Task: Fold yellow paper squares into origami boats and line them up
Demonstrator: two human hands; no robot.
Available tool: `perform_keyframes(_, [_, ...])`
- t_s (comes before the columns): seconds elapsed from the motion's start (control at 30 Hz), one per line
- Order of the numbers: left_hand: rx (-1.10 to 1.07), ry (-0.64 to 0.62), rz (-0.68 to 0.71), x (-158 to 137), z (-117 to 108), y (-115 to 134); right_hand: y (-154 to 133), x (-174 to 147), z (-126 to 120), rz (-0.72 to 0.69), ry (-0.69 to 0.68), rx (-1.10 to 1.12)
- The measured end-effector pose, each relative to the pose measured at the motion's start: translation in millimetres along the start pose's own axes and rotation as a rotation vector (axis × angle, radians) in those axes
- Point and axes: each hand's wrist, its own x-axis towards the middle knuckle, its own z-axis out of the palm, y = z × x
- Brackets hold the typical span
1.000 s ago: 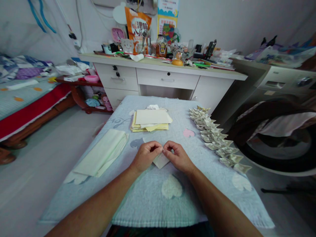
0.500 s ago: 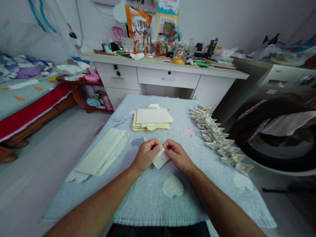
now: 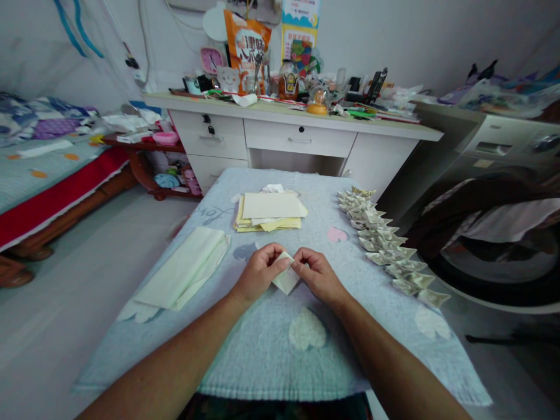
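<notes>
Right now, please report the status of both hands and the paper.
Left hand, right hand: both holding the small folded paper. Paper stack beyond the hands, apart from them.

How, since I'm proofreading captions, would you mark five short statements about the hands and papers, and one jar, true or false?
1. The left hand and right hand both hold the folded paper. True.
2. The stack of cream and yellow sheets lies on the cloth, beyond the hands. True.
3. The small folded shapes line the cloth's left side. False: they line its right side.
4. The pale green sheets lie to the hands' left. True.
5. The jar stands on the cloth. False: it stands on the desk.
</notes>
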Motion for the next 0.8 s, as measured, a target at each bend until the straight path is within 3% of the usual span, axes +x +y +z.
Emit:
perform_keyframes(0.57, [0.13,0.054,0.044,-0.9,-4.1,0.0,-0.6,0.7,7.3,-0.051,-0.012,-0.087])
perform_keyframes(0.8, [0.049,0.115,0.018,-0.4,-2.8,0.5,0.9,0.2,1.9,-0.032,-0.004,-0.079])
